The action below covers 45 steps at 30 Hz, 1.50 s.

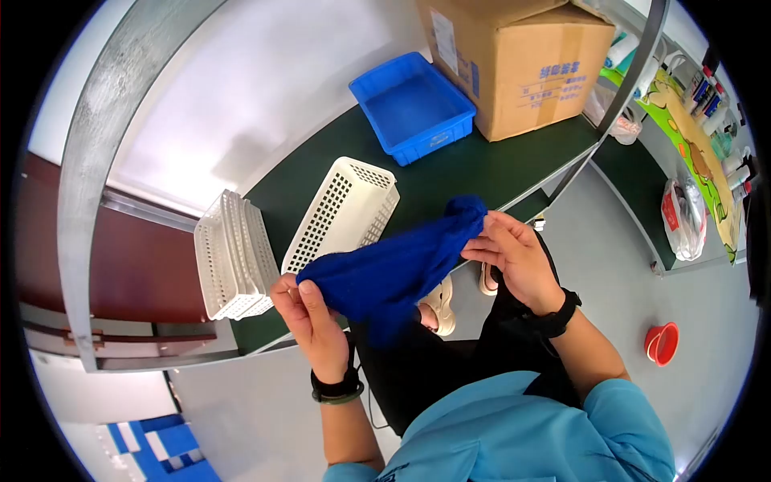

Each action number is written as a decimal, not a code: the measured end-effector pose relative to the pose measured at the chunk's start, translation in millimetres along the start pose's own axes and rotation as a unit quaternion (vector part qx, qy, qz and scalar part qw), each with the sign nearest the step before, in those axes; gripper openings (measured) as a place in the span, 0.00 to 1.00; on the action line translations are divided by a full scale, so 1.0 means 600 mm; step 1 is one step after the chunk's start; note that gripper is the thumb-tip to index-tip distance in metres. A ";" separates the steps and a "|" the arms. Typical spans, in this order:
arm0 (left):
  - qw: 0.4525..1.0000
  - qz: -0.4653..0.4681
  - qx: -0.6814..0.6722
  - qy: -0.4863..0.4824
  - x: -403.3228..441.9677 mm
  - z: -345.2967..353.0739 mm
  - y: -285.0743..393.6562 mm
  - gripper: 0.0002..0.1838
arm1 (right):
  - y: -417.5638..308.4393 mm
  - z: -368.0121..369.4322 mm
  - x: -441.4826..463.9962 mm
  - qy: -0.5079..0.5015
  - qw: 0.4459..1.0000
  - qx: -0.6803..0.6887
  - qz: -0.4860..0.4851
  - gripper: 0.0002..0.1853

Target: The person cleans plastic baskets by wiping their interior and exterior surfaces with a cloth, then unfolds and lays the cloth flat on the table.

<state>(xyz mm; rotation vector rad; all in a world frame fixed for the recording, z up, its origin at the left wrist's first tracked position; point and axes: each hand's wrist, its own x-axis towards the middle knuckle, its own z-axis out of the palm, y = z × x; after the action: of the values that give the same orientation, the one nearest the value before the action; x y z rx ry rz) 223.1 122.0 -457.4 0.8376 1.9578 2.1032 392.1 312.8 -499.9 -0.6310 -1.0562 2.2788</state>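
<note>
A dark blue cloth point(385, 269) is stretched between my two hands, in front of my lap. My left hand point(312, 325) pinches its left end between thumb and fingers. At the other end, my right hand point(518, 257) grips a bunched corner of the cloth. The fabric sags in folds at the middle, and its exact kind cannot be made out. Just beyond it, a white perforated basket point(325, 221) lies on the dark green shelf point(313, 145), partly hidden by the cloth. Several similar white baskets point(233, 257) are nested together near my left hand.
A blue plastic tray point(414, 104) and a large cardboard box point(538, 72) stand farther back on the shelf. Metal posts point(84, 161) frame it. At right are a red bucket point(662, 344) on the floor and a second shelf with bottles and a plastic bag point(684, 218).
</note>
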 end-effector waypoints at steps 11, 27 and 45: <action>0.997 -0.031 -0.046 0.050 -0.006 0.028 0.000 0.07 | -0.045 0.051 -0.007 0.001 0.993 -0.083 -0.085 0.15; 0.980 -0.036 -0.160 0.110 0.034 -0.029 0.030 0.17 | -0.096 -0.002 0.012 -0.120 0.990 0.067 0.012 0.18; 0.983 0.031 0.157 -0.085 0.046 -0.059 0.053 0.28 | -0.179 0.024 0.016 -0.107 0.862 -0.442 -0.223 0.24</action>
<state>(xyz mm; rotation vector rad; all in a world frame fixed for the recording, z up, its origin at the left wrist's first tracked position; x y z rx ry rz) 191.1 99.9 -418.8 1.1049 2.2268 1.7083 406.0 369.6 -407.9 -0.3880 -2.1312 1.3974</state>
